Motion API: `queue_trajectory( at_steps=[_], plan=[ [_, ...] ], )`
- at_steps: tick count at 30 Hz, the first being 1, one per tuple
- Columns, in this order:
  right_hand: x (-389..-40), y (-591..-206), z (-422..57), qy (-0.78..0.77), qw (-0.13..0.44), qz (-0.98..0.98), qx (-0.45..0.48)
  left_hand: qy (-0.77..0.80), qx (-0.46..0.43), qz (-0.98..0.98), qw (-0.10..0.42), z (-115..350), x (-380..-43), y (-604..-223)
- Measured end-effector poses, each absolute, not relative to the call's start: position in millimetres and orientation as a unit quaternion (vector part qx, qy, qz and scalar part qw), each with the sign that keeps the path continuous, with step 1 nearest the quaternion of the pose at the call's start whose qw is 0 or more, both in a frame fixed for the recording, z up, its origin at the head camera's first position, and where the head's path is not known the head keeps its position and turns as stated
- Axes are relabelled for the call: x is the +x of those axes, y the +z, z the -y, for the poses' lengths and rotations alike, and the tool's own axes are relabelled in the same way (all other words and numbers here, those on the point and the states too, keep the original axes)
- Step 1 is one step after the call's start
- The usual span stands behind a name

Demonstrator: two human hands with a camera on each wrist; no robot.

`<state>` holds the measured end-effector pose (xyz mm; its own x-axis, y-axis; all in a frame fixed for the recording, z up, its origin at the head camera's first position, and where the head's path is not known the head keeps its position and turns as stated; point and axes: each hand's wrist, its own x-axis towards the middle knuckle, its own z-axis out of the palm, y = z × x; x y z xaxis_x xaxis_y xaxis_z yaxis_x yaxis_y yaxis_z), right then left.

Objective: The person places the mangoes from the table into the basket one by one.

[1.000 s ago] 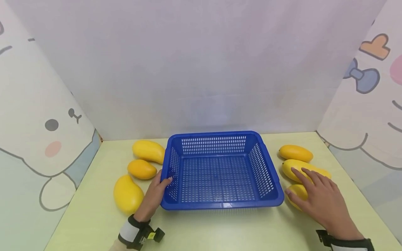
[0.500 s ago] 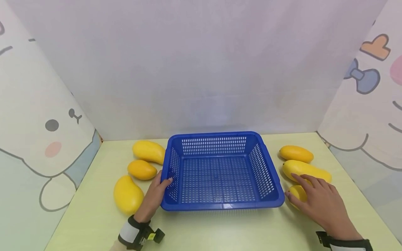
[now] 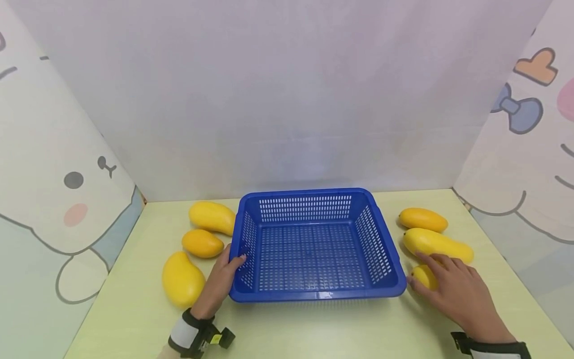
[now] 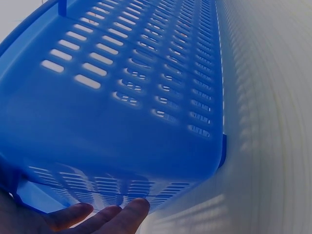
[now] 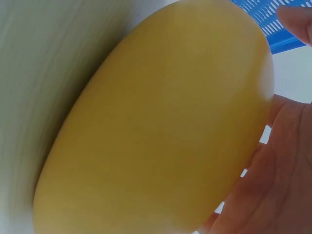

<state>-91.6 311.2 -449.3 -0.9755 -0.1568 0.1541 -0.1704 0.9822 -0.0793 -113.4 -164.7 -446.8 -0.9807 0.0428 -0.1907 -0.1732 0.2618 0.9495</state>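
A blue plastic basket (image 3: 309,254) with slotted walls stands in the middle of the table. My left hand (image 3: 219,279) grips its left side, thumb over the rim; in the left wrist view the fingers (image 4: 129,214) lie against the outside of the slotted wall. My right hand (image 3: 462,294) is over the nearest mango (image 3: 425,277) on the right, which it partly hides. Seen from the right wrist, that mango (image 5: 165,122) lies on the table, the fingers along its far side and the thumb (image 5: 297,22) apart from it.
Behind the right hand lie a long yellow mango (image 3: 437,244) and an orange-yellow mango (image 3: 423,220). Left of the basket are three more: a yellow one at the back (image 3: 211,217), a small orange-yellow one (image 3: 203,243) and a plump yellow one (image 3: 183,280). Walls enclose the table.
My right hand has drawn its fingers back from the long mango and lowered them around the nearest mango. The left hand and the basket have stayed in place.
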Motion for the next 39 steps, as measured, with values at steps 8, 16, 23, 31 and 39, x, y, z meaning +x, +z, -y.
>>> queue_trajectory(
  at_steps=[8, 16, 23, 31, 39],
  plan=[
    [-91.1, -453.7, -312.7, 0.045, 0.065, 0.993, 0.091, 0.606, -0.044, -0.789, 0.091, 164.6, -112.2, -448.1],
    [-89.3, -456.1, -312.5, 0.048, 0.056, 0.993, 0.089, 0.610, -0.044, -0.786, 0.090, 163.8, -113.1, -449.1],
    [-90.7, -458.4, -312.8, 0.047, 0.051, 0.994, 0.088, 0.612, -0.041, -0.785, 0.091, 164.3, -113.3, -449.8],
    [-94.5, -463.5, -314.4, 0.051, 0.041, 0.994, 0.084, 0.612, -0.040, -0.785, 0.090, 164.6, -113.3, -449.4],
    [-96.4, -466.1, -316.0, 0.058, 0.045, 0.993, 0.093, 0.609, -0.043, -0.787, 0.092, 165.2, -113.3, -448.7]
  ],
)
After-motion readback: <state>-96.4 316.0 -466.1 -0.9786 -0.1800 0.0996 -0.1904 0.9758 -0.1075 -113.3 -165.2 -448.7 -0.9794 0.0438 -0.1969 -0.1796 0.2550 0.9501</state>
